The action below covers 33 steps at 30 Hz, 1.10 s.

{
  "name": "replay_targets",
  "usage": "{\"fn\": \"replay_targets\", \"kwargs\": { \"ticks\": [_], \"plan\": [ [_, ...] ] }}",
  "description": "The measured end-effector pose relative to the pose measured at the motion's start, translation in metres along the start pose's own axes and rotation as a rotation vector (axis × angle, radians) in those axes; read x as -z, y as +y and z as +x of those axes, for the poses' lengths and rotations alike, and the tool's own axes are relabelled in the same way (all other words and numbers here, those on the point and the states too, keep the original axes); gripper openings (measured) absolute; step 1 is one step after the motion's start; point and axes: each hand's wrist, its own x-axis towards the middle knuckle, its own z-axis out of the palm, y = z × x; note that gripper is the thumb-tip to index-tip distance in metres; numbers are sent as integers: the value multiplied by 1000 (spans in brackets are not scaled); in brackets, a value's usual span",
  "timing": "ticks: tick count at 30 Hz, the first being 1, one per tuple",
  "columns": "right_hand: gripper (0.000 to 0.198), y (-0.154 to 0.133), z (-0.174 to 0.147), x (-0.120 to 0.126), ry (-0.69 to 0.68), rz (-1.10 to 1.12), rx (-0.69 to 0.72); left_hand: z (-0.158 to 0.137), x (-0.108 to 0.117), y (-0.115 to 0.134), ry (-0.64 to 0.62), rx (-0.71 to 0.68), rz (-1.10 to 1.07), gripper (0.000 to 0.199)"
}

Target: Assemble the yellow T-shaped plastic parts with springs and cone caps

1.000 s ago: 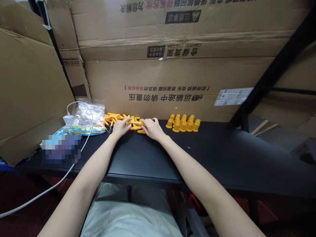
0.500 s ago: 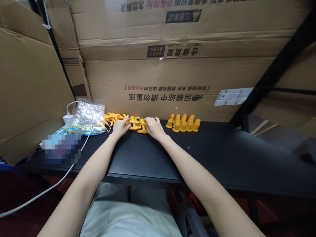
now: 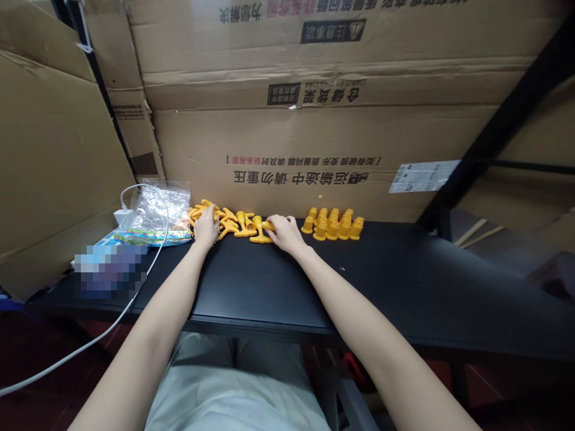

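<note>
My left hand (image 3: 206, 228) reaches into a pile of yellow T-shaped plastic handles (image 3: 228, 228). Its fingers are curled down, and what they grip is hidden; small thin metal springs (image 3: 217, 231) show beside it. My right hand (image 3: 286, 233) is closed around a yellow plastic part (image 3: 268, 225), mostly covered by the fingers. Just left of that hand, a yellow handle with a flared, cup-like end (image 3: 258, 230) lies on the black table (image 3: 265, 281). Another flared yellow piece (image 3: 241, 219) rests beside it.
Several yellow plastic caps (image 3: 332, 226) stand grouped to the right of my right hand. A clear plastic bag (image 3: 162, 206) and a white cable (image 3: 150, 266) lie at the left. Cardboard (image 3: 287, 131) walls off the back, and a black metal post (image 3: 485, 120) slants at the right.
My left hand has moved left, away from my right hand, onto the handle pile. My right hand has shifted slightly right and still holds a yellow part.
</note>
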Motion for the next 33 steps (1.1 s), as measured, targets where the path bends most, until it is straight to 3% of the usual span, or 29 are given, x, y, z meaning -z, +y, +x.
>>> {"fn": "replay_targets", "kwargs": {
  "ticks": [6, 10, 15, 17, 20, 24, 27, 33],
  "plan": [
    [16, -1, 0, 1, -17, -32, -27, -1, -10, -10, -118, 51, 48, 62],
    [17, 1, 1, 4, 75, -66, -64, -1, -14, -12, -168, 78, 87, 63],
    [23, 7, 6, 21, 178, -179, -297, 0, -15, -12, -171, 143, 92, 55],
    [23, 10, 7, 30, 106, -209, -448, 0, -14, -11, -183, 149, 87, 56],
    [26, 14, 7, 43, -113, -233, -666, -2, -14, -11, -209, 139, 106, 60],
    [33, 20, 4, 54, -362, -206, -864, -2, -14, -10, -207, 122, 159, 59],
    [37, 23, 1, 59, -407, -166, -932, -1, -13, -10, -157, 93, 186, 55],
    [50, 27, -5, 57, -369, -136, -974, 1, -10, -9, -52, 30, 183, 40]
  ]
}}
